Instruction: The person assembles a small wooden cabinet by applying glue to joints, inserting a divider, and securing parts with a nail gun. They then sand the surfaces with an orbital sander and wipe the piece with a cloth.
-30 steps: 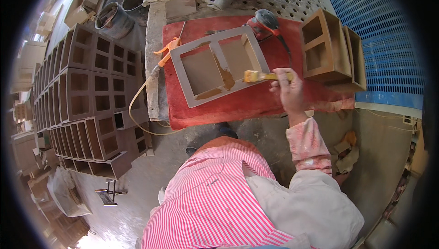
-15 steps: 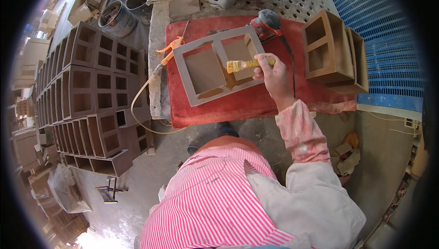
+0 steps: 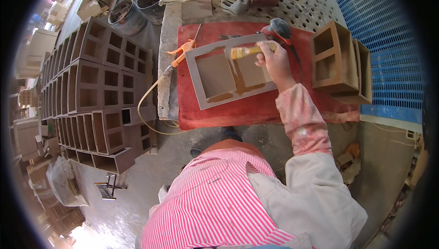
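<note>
My right hand (image 3: pixel 276 64) is closed round the handle of a flat paintbrush (image 3: pixel 246 51) with yellowish bristles. The bristles are over the far end of the middle divider of a two-opening wooden box (image 3: pixel 201 102); whether they touch it I cannot tell. Brown wet-looking streaks run along the divider and the inner edges of this pale-fronted box. It lies, slightly turned, on a red cloth (image 3: pixel 190 117) spread over the table. My left hand is out of view.
An orange air blow gun (image 3: pixel 184 52) with a hose lies left of the box, a corded sander (image 3: pixel 278 30) beyond it. Similar boxes (image 3: pixel 331 64) stand at the right, many more (image 3: pixel 98 89) stacked at the left. A grey glove (image 3: pixel 234 4) and buckets (image 3: pixel 125 17) are farther back.
The brush has moved from the middle of the divider toward its far end, still in my right hand. The whole view has shifted slightly; the box stays on the cloth.
</note>
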### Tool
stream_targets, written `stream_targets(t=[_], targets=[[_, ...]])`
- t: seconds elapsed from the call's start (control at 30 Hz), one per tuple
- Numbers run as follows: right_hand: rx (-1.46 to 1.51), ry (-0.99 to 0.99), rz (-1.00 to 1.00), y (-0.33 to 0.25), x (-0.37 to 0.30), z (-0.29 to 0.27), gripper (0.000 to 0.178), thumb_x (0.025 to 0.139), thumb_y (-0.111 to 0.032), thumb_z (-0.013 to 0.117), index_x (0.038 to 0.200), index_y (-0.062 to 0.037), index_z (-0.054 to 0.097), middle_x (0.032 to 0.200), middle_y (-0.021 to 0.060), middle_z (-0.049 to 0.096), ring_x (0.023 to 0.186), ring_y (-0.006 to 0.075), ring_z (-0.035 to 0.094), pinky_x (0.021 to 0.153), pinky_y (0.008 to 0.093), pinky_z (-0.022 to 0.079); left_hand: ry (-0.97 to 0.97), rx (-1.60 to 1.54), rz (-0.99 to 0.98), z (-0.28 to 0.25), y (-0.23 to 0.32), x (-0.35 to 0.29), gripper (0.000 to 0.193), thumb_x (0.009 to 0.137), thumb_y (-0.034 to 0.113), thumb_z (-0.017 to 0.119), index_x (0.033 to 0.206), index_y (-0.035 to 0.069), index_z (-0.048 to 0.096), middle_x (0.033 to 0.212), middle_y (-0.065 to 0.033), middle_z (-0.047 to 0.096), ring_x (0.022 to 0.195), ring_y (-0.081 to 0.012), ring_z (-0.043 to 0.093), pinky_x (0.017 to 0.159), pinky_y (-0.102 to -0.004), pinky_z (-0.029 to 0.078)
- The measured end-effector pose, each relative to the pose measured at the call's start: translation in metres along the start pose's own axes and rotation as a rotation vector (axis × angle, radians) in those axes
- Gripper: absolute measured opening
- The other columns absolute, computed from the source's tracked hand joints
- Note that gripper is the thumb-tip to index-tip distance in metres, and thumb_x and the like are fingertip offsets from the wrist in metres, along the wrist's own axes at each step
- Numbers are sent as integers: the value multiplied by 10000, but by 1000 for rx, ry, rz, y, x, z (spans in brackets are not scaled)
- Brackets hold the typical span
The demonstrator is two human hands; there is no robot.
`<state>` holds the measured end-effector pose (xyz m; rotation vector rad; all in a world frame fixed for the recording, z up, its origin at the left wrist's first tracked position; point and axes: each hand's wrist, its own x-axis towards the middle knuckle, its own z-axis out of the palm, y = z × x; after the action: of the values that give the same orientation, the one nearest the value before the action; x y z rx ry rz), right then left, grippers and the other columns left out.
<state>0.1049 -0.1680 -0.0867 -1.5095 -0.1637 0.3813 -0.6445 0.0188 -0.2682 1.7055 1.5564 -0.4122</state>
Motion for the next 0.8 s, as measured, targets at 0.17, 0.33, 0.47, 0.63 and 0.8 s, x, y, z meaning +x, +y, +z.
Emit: stream_targets(t=[0.17, 0.33, 0.47, 0.63, 0.8], targets=[[-158, -102, 95, -15, -68, -37, 205, 1083, -218, 676, 1048, -17, 693, 745, 7, 622, 619, 60, 586, 546, 275, 521, 10, -29, -23, 7, -5, -5, 397, 819, 244, 881, 1097, 0, 736, 1017, -112, 764, 919, -194, 704, 842, -333, 563], [-47, -83, -46, -7, -34, 3, 206, 1079, -227, 695, 1108, -24, 710, 832, -20, 613, 682, 54, 567, 632, 281, 584, 4, -31, -21, 9, -3, -7, 401, 819, 247, 883, 1098, 0, 736, 1019, -113, 765, 919, -194, 704, 841, -333, 564], [-63, -117, -37, -8, -18, 7, 203, 1075, -227, 693, 1084, -24, 709, 810, -18, 618, 676, 57, 580, 614, 270, 564, 0, -69, -23, 8, -5, 1, 405, 818, 249, 885, 1099, -1, 735, 1020, -113, 766, 919, -193, 704, 840, -333, 564], [-129, -112, 54, -15, -80, -28, 177, 1080, -195, 683, 1075, -20, 711, 822, -1, 657, 667, 55, 633, 607, 250, 579, -20, -175, 21, 21, -22, 7, 401, 817, 243, 886, 1074, -19, 723, 993, -116, 758, 908, -174, 700, 817, -326, 563], [-7, -225, 51, 1, -105, 8, 189, 1103, -200, 664, 1101, -16, 708, 878, 3, 679, 684, 51, 647, 638, 255, 602, -6, -19, 9, 24, -18, 3, 396, 827, 272, 875, 1065, -10, 730, 978, -118, 764, 892, -199, 708, 810, -342, 564]])
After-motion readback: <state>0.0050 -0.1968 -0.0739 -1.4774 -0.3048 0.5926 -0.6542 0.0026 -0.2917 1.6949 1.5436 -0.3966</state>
